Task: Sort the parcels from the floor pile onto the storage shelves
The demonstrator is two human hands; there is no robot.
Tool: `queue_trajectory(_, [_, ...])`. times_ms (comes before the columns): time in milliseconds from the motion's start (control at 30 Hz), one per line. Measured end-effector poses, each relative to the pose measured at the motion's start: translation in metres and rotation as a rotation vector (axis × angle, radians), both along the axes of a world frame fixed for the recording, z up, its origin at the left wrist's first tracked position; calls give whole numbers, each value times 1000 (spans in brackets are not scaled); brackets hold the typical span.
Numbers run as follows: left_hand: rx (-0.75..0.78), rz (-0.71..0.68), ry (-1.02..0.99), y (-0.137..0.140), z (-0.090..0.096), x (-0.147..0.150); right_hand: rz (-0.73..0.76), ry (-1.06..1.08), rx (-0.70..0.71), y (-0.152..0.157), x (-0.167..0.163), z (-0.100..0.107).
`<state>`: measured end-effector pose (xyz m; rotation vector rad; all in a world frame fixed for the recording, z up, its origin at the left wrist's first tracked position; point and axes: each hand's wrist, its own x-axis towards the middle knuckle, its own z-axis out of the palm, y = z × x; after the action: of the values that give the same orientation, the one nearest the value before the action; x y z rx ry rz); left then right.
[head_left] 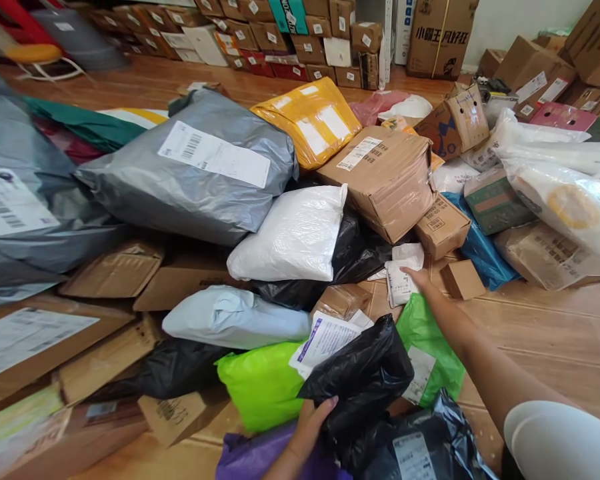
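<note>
My left hand (314,421) grips the lower left edge of a black plastic mailer bag (365,373), its thumb lying on top. With my right arm stretched forward, my right hand (418,277) has its fingers on a small white packet (398,287) and appears to pinch its edge. Just below that hand lies a bright green bag (433,343) with a label. Printed white papers (325,340) rest behind the black bag, over a lime-green bag (263,383). A purple bag (260,457) and another black parcel (420,447) lie nearest to me.
Large grey parcels (200,167) and cardboard boxes (45,333) pile up on the left. A white padded parcel (293,233) and a taped carton (380,173) lie ahead. Clear-wrapped parcels (570,200) crowd the right. Stacked boxes (310,47) line the back.
</note>
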<state>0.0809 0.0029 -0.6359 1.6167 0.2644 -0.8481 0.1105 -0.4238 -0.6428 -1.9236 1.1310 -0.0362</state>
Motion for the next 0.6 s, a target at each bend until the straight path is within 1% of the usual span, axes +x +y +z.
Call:
queue_trajectory(67, [-17, -17, -11, 0, -3, -1, -17, -13, 53, -1, 9, 1])
queue_trajectory(167, [-39, -19, -11, 3, -8, -4, 15, -67, 88, 4, 3, 7])
queue_trajectory(267, [-47, -15, 4, 7, -11, -6, 89, -106, 90, 12, -22, 20])
queue_trajectory(333, [-55, -17, 17, 8, -12, -6, 151, -117, 95, 14, -46, 35])
queue_trajectory(400, [-67, -23, 20, 8, -13, -6, 277, -127, 117, 11, -73, 57])
queue_trajectory(467, [-77, -20, 20, 7, -13, -5, 504, -162, 118, 5, -100, 82])
queue_trajectory(533, [-77, 3, 24, 4, -11, -3, 735, -208, 38, -4, -124, 106])
queue_trajectory(567, [-76, 17, 28, 2, -10, -3, 803, -225, -31, -8, -134, 115])
queue_trajectory(600, [-73, 29, 32, 0, -8, -2, 823, -234, -108, -12, -142, 123])
